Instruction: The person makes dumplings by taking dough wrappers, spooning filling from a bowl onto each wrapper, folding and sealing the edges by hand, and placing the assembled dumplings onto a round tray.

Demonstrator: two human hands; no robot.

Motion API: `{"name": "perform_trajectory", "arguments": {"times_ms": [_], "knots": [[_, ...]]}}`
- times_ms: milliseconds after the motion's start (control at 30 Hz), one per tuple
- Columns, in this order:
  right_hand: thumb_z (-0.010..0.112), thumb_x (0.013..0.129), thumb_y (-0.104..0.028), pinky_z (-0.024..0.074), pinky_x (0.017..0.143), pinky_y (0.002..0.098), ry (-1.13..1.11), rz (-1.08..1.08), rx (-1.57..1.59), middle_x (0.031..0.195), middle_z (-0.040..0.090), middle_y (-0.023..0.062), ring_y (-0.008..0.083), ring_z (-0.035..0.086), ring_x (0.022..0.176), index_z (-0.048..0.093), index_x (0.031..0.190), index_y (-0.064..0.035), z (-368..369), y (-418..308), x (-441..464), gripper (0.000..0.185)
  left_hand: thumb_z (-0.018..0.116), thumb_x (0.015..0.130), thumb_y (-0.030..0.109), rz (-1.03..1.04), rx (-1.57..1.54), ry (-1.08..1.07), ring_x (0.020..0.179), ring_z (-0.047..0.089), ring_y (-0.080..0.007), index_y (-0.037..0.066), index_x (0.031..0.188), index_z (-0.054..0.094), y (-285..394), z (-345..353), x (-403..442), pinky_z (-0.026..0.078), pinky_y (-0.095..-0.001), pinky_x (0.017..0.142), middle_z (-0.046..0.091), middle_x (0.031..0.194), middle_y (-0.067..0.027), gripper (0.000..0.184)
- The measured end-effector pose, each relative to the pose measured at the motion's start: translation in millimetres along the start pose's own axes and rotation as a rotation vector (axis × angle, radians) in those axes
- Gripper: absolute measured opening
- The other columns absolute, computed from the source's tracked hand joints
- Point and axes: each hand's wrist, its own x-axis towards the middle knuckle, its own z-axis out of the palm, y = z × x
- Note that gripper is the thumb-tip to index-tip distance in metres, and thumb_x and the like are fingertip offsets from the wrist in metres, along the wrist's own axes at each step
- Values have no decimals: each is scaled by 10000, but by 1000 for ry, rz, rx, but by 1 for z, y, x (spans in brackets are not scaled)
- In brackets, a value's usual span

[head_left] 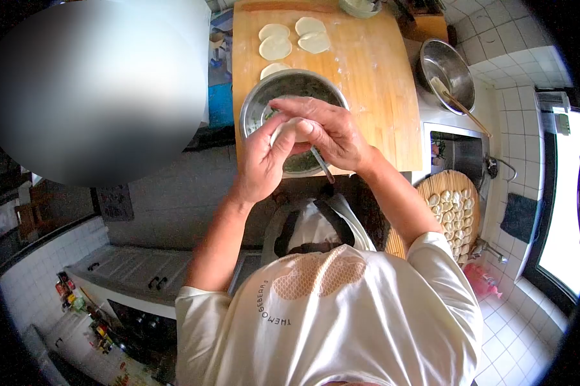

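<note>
Both of my hands meet over a steel bowl [251, 106] at the near edge of a wooden board. My left hand [267, 154] and my right hand [331, 135] close together around a pale dough wrapper [278, 133], pinching its edge with thumbs and fingers. Much of the wrapper is hidden by the fingers. A green filling [297, 166] shows in the bowl below, and a spoon [322, 165] leans out over its near rim. Flat round wrappers [276, 48] lie on the board beyond the bowl.
The wooden board [380, 96] bears flour traces. At its right stands a steel pot [431, 61] with a long-handled utensil, near a sink [463, 154]. A round woven tray [425, 193] holds rows of dumplings [454, 215]. Another bowl [360, 6] sits at the far edge.
</note>
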Motion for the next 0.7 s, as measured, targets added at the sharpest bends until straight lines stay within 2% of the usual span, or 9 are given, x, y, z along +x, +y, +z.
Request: {"name": "perform_trajectory", "arguments": {"times_ms": [67,200,267,367,467,500,600,700], "knots": [[436,912,-200,393,912,358,-31,-32,-18,1151,556,143,291,527,1060,522,1143,20,-2,1,1,331,389,941,262,-196,-52,-82,992,553,-184,-34,1216,396,8,-2,1,479,-328,858,524,1115,-111,404],[441,909,-196,397,906,356,-42,-4,-5,1153,555,141,285,532,1052,522,1145,19,-2,-1,2,330,357,951,260,-190,-219,-132,974,565,-194,-33,1213,397,6,-6,0,482,-328,853,527,1106,-118,395],[448,905,-197,399,903,351,-34,-36,-64,1147,558,141,281,536,1045,518,1151,21,-3,-1,4,336,338,954,264,-84,15,-110,987,557,-192,-26,1197,415,14,-1,2,486,-330,844,528,1100,-115,386],[444,908,-213,397,903,341,-52,-24,-5,1149,557,130,260,530,1052,510,1168,14,-4,-3,7,351,331,954,275,-16,127,-105,983,553,-186,-18,1166,443,9,-6,4,489,-322,838,529,1100,-110,379],[436,914,-231,390,908,330,-76,34,112,1155,555,117,229,517,1064,497,1190,7,-5,-4,11,369,325,954,282,-2,165,-123,977,549,-174,-16,1122,470,12,-11,8,489,-316,838,528,1100,-105,371],[423,924,-253,383,913,316,-106,98,160,1178,540,104,197,498,1081,475,1221,-2,-6,-6,11,392,319,955,298,2,184,-79,940,566,-172,-9,1096,482,11,-11,9,498,-314,817,546,1067,-99,375],[412,931,-272,384,908,301,-91,153,312,1177,535,101,175,495,1072,455,1244,-11,-1,-8,15,410,311,954,320,-11,200,-75,903,583,-172,-8,1090,487,17,-14,14,514,-312,775,562,1032,-96,396],[390,942,-292,392,888,283,-83,178,304,1149,539,96,155,496,1039,436,1262,-14,-1,-16,20,426,293,954,350,-8,246,-48,859,601,-174,-19,1068,501,24,-13,17,525,-297,731,576,994,-102,439]]}}
